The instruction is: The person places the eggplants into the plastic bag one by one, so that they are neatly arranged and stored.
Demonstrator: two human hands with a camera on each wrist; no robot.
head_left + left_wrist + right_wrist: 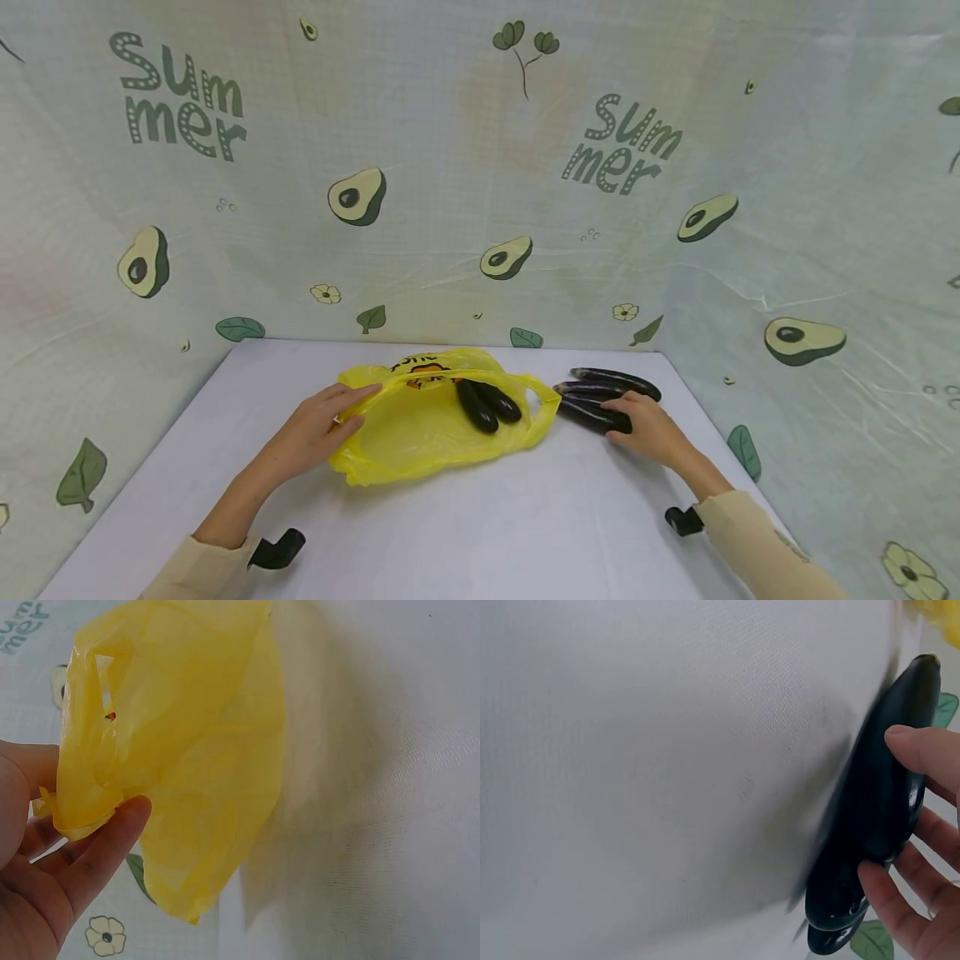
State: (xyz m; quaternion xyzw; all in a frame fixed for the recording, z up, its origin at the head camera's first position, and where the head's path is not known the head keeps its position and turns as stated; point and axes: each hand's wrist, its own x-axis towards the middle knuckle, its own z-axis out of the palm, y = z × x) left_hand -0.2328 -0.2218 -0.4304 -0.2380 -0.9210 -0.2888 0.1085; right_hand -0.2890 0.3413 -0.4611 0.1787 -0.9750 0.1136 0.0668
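Observation:
A yellow plastic bag (405,442) lies on its side on the white table, its mouth spread toward me. Two dark eggplants (476,408) are inside it. My left hand (309,433) holds the bag's left edge; in the left wrist view the bunched plastic (90,814) sits between thumb and fingers. To the right of the bag, several eggplants (617,381) lie side by side. My right hand (651,429) grips the nearest eggplant (885,772), thumb on one side and fingertips on the other. The other eggplants partly hide behind it in the right wrist view.
The white tabletop (480,533) extends in front of the bag. A printed cloth (435,275) with avocados and leaves rises behind the table and along both sides. Black curved pieces (279,550) stick out by both sleeves.

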